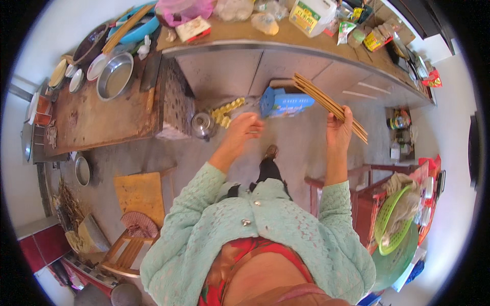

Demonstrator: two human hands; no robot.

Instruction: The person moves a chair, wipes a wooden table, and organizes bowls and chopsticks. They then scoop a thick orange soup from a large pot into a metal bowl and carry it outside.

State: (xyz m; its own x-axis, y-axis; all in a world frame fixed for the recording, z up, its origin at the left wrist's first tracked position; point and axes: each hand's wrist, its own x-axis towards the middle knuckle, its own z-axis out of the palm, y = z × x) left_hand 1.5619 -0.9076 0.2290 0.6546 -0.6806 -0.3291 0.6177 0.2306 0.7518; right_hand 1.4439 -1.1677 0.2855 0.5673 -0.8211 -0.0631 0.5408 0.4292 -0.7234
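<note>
A bundle of long wooden chopsticks (pixel 326 104) slants across my right hand (pixel 339 127), whose fingers are wrapped round it near its lower end. The sticks lie side by side, their far ends pointing up and left. My left hand (pixel 244 131) hangs in the air over the floor, fingers curled in and slightly blurred, with nothing visible in them. Beyond it on the floor stand a blue cardboard box (pixel 288 103), a yellow egg tray (pixel 224 112) and a metal kettle-like pot (pixel 203 124). My shoe (pixel 271 152) shows below, between the hands.
A long counter (pixel 229 38) with bags and a white jug (pixel 312 16) runs along the far side. At left, a wooden table (pixel 97 122) carries a metal basin (pixel 115 76) and a cleaver (pixel 150 81). A wooden chair (pixel 127 250) stands near left; a green basket (pixel 390 219) is at right.
</note>
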